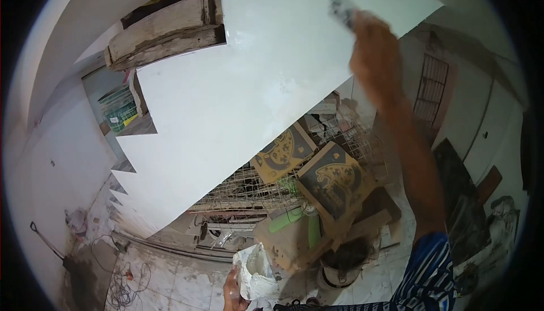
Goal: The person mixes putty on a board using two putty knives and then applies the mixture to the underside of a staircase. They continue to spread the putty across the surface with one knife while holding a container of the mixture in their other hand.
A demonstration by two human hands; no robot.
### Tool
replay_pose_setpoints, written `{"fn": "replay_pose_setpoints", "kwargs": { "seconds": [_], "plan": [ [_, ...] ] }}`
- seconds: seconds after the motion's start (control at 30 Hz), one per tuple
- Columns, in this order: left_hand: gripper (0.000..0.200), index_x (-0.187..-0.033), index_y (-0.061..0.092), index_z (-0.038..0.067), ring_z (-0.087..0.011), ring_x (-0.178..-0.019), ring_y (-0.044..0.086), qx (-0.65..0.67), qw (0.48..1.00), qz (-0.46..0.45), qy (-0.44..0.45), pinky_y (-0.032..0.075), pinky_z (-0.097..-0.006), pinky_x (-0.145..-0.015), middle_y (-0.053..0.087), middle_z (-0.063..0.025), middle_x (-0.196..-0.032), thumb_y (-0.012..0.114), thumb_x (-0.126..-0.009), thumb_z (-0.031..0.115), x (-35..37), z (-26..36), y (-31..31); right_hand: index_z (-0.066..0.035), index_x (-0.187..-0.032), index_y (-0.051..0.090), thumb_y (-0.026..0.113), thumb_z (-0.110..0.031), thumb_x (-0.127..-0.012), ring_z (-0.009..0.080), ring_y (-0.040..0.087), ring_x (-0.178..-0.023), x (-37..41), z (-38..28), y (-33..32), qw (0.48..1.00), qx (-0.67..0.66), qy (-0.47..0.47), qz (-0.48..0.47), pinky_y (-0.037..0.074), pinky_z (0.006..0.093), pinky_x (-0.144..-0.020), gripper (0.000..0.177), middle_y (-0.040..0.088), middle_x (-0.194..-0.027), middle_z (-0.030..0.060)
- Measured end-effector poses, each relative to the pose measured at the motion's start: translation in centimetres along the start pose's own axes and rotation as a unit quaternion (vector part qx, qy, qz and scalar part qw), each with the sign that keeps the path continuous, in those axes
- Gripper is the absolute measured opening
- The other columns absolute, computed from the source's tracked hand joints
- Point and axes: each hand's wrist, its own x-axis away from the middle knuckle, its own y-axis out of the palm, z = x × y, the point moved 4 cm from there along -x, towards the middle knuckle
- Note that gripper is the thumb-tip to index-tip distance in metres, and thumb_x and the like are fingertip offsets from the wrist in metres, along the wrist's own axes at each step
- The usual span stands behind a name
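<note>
Raised at the upper right, my right hand is closed around a short flat tool that looks like a paintbrush, blurred by motion. Its head is at the white side face of a staircase, where wet, glossy patches show. Low in the view, my left hand grips a white container with an open top. White paint or putty coats the container's walls, and some white material shows inside. Most of my left hand's fingers are hidden behind the container.
Below the sloping staircase lie printed pizza boxes, wire mesh and scrap boards. A bucket stands on the tiled floor near my feet. Tangled wire lies at lower left, near a shovel. Dark panels lean at right.
</note>
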Motion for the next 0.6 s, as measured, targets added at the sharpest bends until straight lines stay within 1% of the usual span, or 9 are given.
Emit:
{"fn": "replay_pose_setpoints", "kwargs": {
  "seconds": [0.03, 0.1, 0.23, 0.3, 0.33, 0.4, 0.43, 0.53, 0.6],
  "plan": [
    [0.056, -0.145, 0.042, 0.002, -0.0329, -0.113, 0.066, 0.001, 1.000, -0.001, -0.001, 0.057, -0.0484, -0.094, 0.061, -0.0164, -0.132, 0.045, -0.100, 0.036, 0.2, 0.0, 0.2, 0.000, -0.119, 0.062, 0.060, -0.006, -0.085, 0.0319, 0.062, -0.097, -0.6, 2.1, 0.5, 0.995, 0.052, 0.062, -0.051, 0.052, 0.0439, -0.081, 0.035, 0.062, -0.110, 0.0161],
    [0.056, -0.144, 0.043, 0.002, -0.0332, -0.112, 0.066, -0.017, 1.000, 0.013, -0.006, 0.057, -0.0488, -0.095, 0.061, -0.0166, -0.132, 0.046, -0.100, 0.036, 0.4, 0.1, 0.1, 0.000, -0.118, 0.062, 0.061, -0.007, -0.084, 0.0317, 0.063, -0.097, -0.5, 4.3, 1.1, 0.990, 0.098, 0.098, -0.037, 0.053, 0.0419, -0.079, 0.035, 0.062, -0.111, 0.0163],
    [0.054, -0.142, 0.044, 0.001, -0.0332, -0.110, 0.067, -0.010, 1.000, 0.014, 0.011, 0.058, -0.0489, -0.093, 0.062, -0.0169, -0.130, 0.047, -0.100, 0.035, 0.5, 0.0, 0.5, 0.002, -0.122, 0.059, 0.061, -0.007, -0.084, 0.0322, 0.061, -0.105, 1.2, 4.1, 2.9, 0.989, 0.082, 0.095, -0.077, 0.051, 0.0450, -0.087, 0.039, 0.062, -0.113, 0.0158],
    [0.050, -0.138, 0.051, 0.002, -0.0269, -0.104, 0.068, -0.026, 0.999, 0.037, 0.000, 0.060, -0.0432, -0.087, 0.066, -0.0125, -0.121, 0.053, -0.100, 0.034, 0.5, 0.0, 0.4, 0.002, -0.125, 0.057, 0.060, -0.007, -0.084, 0.0324, 0.060, -0.108, 1.8, 2.3, 3.1, 0.991, 0.058, 0.072, -0.093, 0.049, 0.0465, -0.090, 0.042, 0.061, -0.115, 0.0158],
    [0.048, -0.136, 0.055, 0.002, -0.0237, -0.100, 0.069, -0.034, 0.998, 0.049, -0.005, 0.061, -0.0403, -0.083, 0.068, -0.0103, -0.117, 0.056, -0.100, 0.033, 0.5, -0.1, 0.3, 0.003, -0.130, 0.054, 0.059, -0.007, -0.084, 0.0329, 0.056, -0.113, 2.0, 1.0, 3.0, 0.980, 0.009, 0.094, -0.175, 0.046, 0.0484, -0.094, 0.048, 0.059, -0.119, 0.0165],
    [0.051, -0.140, 0.048, 0.001, -0.0300, -0.106, 0.068, -0.002, 1.000, 0.017, -0.004, 0.059, -0.0457, -0.090, 0.065, -0.0146, -0.125, 0.050, -0.100, 0.034, 0.0, -0.2, 0.0, 0.004, -0.133, 0.053, 0.058, -0.009, -0.086, 0.0325, 0.054, -0.115, 4.3, -2.6, 1.6, 0.987, 0.004, -0.015, -0.160, 0.044, 0.0477, -0.095, 0.049, 0.058, -0.122, 0.0170],
    [0.053, -0.141, 0.045, 0.001, -0.0332, -0.109, 0.068, 0.014, 1.000, 0.000, -0.003, 0.058, -0.0484, -0.093, 0.063, -0.0167, -0.128, 0.048, -0.100, 0.034, -0.2, -0.2, -0.1, 0.005, -0.133, 0.054, 0.058, -0.011, -0.087, 0.0321, 0.053, -0.116, 5.6, -4.5, 1.0, 0.983, 0.002, -0.066, -0.169, 0.043, 0.0479, -0.095, 0.049, 0.057, -0.122, 0.0172],
    [0.052, -0.141, 0.045, 0.001, -0.0330, -0.108, 0.068, 0.021, 1.000, 0.004, -0.002, 0.058, -0.0481, -0.093, 0.064, -0.0161, -0.127, 0.047, -0.101, 0.033, -0.1, -0.2, 0.2, 0.006, -0.131, 0.056, 0.058, -0.017, -0.089, 0.0306, 0.050, -0.118, 9.5, -8.7, -1.4, 0.957, -0.019, -0.206, -0.203, 0.041, 0.0478, -0.097, 0.048, 0.056, -0.121, 0.0179],
    [0.052, -0.141, 0.045, 0.001, -0.0335, -0.110, 0.067, -0.006, 1.000, 0.014, -0.003, 0.058, -0.0485, -0.094, 0.063, -0.0164, -0.128, 0.045, -0.101, 0.034, 0.1, -0.1, 0.1, 0.006, -0.130, 0.057, 0.058, -0.017, -0.089, 0.0306, 0.050, -0.117, 10.1, -9.6, -2.7, 0.947, -0.092, -0.228, -0.208, 0.041, 0.0478, -0.098, 0.047, 0.056, -0.121, 0.0184]
  ]
}}
